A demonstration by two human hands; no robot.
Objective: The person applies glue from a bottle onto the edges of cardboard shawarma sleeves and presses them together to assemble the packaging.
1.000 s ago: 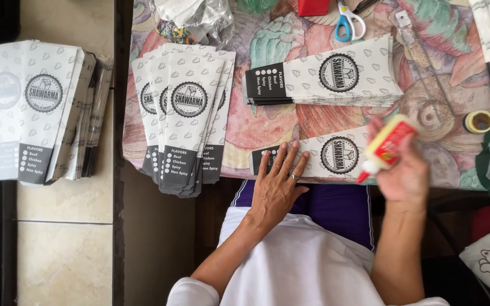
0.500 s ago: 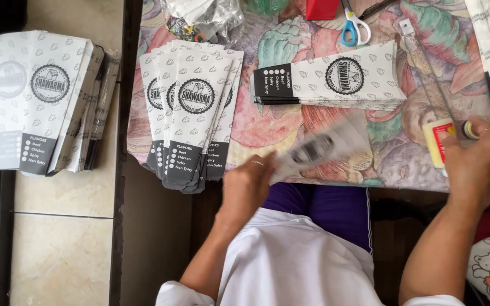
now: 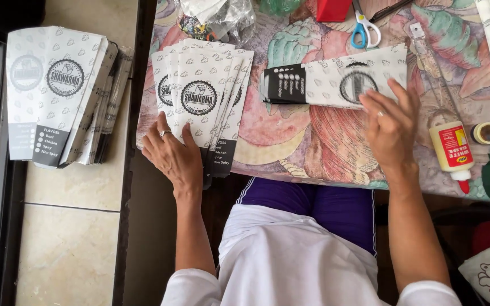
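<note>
A: Since half a second back: left hand [image 3: 172, 154] shifted off the table's near edge onto the fanned stack of printed paper sleeves [image 3: 199, 107]; right hand [image 3: 391, 126] gone from the glue over to the sideways sleeve pile [image 3: 336, 82]. Blurred sleeve once in mid-air now out of sight.

B: Largest first?

A: Flowered tablecloth [image 3: 307, 141] across the top. Second sleeve stack [image 3: 58, 93] off to the left on the tiled ledge, well apart.

B: Hands?

A: Left: flat, fingers spread, palm down on the lower end of the fanned stack, gripping nothing. Right: open, fingers extended, tips touching the near edge of the sideways pile, nothing clasped.

B: Smaller bits?

A: White glue bottle [image 3: 452, 148] lying just right of the right hand, red cap toward the body. Blue-handled scissors [image 3: 364, 28] above the pile. Tape roll [image 3: 486, 133] beside the glue.
</note>
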